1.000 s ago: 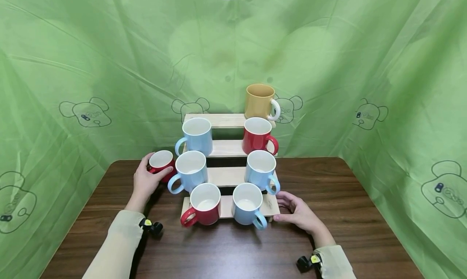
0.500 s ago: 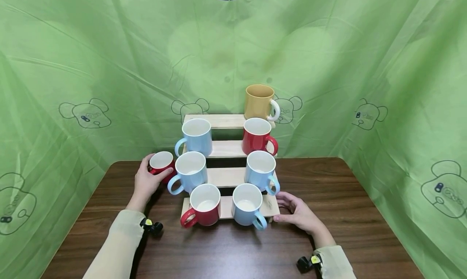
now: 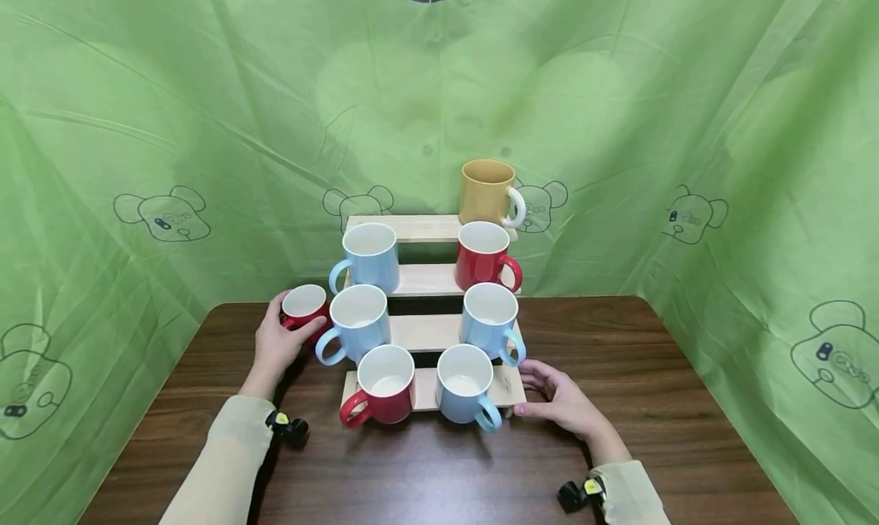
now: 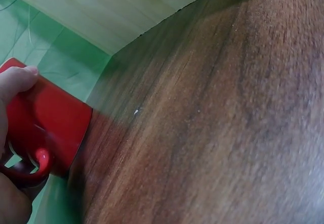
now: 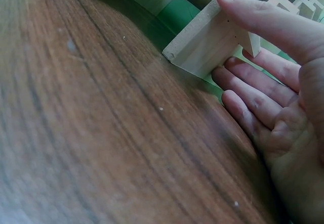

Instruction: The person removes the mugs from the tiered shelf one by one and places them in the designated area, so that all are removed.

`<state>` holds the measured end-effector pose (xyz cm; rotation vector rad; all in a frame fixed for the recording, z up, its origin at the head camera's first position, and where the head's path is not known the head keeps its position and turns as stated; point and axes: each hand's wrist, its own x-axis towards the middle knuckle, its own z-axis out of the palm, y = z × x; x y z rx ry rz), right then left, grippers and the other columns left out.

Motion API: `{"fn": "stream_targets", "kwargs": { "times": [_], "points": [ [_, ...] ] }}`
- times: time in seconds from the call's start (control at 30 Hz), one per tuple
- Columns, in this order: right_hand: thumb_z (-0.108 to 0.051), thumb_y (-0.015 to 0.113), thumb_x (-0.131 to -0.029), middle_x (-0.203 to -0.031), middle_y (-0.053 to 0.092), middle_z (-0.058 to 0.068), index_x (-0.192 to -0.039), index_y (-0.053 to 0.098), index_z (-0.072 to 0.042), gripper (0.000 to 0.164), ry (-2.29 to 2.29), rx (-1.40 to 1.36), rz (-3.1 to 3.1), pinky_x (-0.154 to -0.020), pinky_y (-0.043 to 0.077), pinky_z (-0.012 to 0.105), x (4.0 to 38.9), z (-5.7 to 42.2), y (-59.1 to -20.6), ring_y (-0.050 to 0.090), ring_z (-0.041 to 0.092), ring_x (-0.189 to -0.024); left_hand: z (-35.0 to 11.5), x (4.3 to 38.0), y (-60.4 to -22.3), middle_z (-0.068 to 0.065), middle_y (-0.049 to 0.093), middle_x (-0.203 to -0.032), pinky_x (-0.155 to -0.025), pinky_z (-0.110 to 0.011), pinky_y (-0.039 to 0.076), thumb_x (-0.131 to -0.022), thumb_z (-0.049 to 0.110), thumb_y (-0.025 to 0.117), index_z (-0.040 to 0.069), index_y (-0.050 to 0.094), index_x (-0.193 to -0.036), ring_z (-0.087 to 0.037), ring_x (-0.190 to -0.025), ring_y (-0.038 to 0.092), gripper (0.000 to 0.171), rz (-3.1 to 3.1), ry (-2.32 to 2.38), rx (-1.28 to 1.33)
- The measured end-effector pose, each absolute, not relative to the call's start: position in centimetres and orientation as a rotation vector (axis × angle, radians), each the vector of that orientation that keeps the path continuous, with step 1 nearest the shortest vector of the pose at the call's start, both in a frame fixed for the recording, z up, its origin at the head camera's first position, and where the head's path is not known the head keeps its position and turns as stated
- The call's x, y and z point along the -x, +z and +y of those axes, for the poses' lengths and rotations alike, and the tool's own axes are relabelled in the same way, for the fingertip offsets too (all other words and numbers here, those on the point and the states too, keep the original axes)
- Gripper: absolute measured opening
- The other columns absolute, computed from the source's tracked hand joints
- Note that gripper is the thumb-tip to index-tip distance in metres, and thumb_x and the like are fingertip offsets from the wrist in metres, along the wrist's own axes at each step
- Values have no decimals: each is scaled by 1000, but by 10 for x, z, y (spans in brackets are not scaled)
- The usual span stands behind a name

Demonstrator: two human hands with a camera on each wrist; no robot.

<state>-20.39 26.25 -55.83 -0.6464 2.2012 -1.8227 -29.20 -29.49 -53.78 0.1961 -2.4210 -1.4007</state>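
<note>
My left hand (image 3: 278, 346) grips a small red mug (image 3: 304, 305) with a white inside, left of a stepped wooden rack (image 3: 426, 334). In the left wrist view the thumb lies along the side of the red mug (image 4: 55, 118), whose handle is among the fingers; its base is at the table. My right hand (image 3: 563, 404) is at the rack's lower right end. Seen from the right wrist, its thumb touches the front wooden piece (image 5: 202, 47), and the loosely extended fingers lie beside it. Palm and rack are apart.
On the rack stand light blue mugs, such as one at front right (image 3: 463, 391), red mugs (image 3: 387, 395), and a tan mug (image 3: 486, 197) with a white handle on top. A brown wooden table (image 3: 439, 479) bears everything. Green cloth (image 3: 240, 90) hangs behind and at both sides.
</note>
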Motion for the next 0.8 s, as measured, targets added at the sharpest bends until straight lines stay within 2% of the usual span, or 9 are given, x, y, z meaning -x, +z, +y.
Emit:
{"fn": "stream_targets", "kwargs": {
  "times": [0.53,0.8],
  "points": [
    [0,87,-91,-142,64,31,-148,53,10,67,-1840,673,2182,-104,55,24,204,263,-561,70,13,-124,-292,286,-520,-27,52,-159,-117,-61,45,-88,38,94,6,37,-166,-45,-141,53,102,-2502,-1330,-218],
    [0,87,-91,-143,64,31,-148,52,10,68,-1847,672,2175,-104,55,24,203,262,-561,69,13,-124,-287,268,-501,-24,56,-158,-111,-63,49,-87,33,95,6,47,-161,-44,-136,58,92,-2380,-1251,-123]
  ]
}}
